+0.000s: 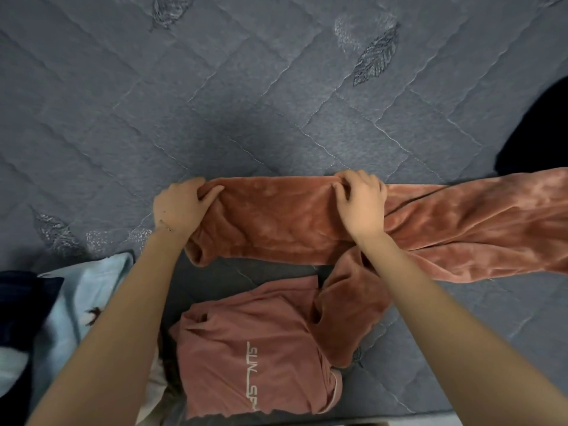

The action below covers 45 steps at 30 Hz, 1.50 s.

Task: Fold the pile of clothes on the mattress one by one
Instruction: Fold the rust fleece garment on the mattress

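A: Where is the piece being folded?

B: The rust fleece garment (276, 219) lies flat on the grey quilted mattress (276, 87), just in front of the person. Its long axis runs left to right across the view, and its right end goes out of frame.

A: And the hands?

B: Both are clamped on it. The left hand (181, 207) has its fingers curled round the left end. The right hand (362, 204) bunches the far edge between thumb and fingers, partway along the length. The stretch between the 2 hands looks already doubled, though I cannot tell how many layers it has.

A: So which way does the rest lie?

B: All to the right of the right hand: a long, flat run of fleece. 1 trailing limb (347, 318) also drops from under the right wrist toward the person, touching the pink T-shirt (255, 358) that sits folded nearest the body.

A: Which hand should take the next fold?

B: My guess is the right, since it is nearer the loose length. It would bring that end leftward along the axis, while the left pins the doubled end. The trailing limb probably needs tucking in first, or it will drag on the T-shirt.

A: Anything else nearby?

B: A pale blue cloth (76, 302) at the left and a dark cloth (541, 127) at the right edge, both apart from the fleece.
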Available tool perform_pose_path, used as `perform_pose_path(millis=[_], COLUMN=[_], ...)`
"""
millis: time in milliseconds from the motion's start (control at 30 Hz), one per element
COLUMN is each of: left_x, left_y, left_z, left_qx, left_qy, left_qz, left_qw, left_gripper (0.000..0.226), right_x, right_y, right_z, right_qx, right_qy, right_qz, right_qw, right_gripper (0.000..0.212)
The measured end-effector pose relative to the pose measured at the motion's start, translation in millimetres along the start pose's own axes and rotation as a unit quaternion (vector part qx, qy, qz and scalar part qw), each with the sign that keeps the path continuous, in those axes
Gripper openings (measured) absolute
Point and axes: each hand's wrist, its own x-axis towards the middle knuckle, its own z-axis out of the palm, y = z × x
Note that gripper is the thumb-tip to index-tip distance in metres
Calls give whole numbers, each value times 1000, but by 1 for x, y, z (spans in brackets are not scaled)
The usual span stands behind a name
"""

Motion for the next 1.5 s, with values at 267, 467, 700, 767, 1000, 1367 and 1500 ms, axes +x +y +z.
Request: perform_pose_path(millis=[267, 467, 700, 767, 1000, 1367, 1500], left_x=[-13, -51, -121, -136, -136, -113, -110], left_y=[-10, 48, 153, 167, 191, 188, 177], left_z=[25, 49, 61, 70, 59, -13, 0], left_qx=[54, -30, -428, -433, -423, -258, -121], left_qy=[71, 74, -347, -385, -252, 186, 260], left_qz=[7, 119, 27, 28, 27, 200, 266], left_qw=[996, 990, 834, 815, 870, 927, 920], left_gripper=[49, 46, 37, 47, 52, 16, 17], right_x=[-6, -47, -87, -93, -94, -75, -79], right_y=[-4, 1, 38, 52, 90, 89, 85], right_z=[6, 0, -11, -17, -50, -94, -94], right_qx=[-3, -6, 58, 68, 38, 122, 101], right_qy=[-8, -27, -57, -53, -158, 70, 74], right_qz=[-5, -20, 21, 12, -21, -57, -44], right_qw=[1000, 999, 996, 996, 987, 988, 991], right_gripper=[34, 43, 38, 34, 47, 17, 13])
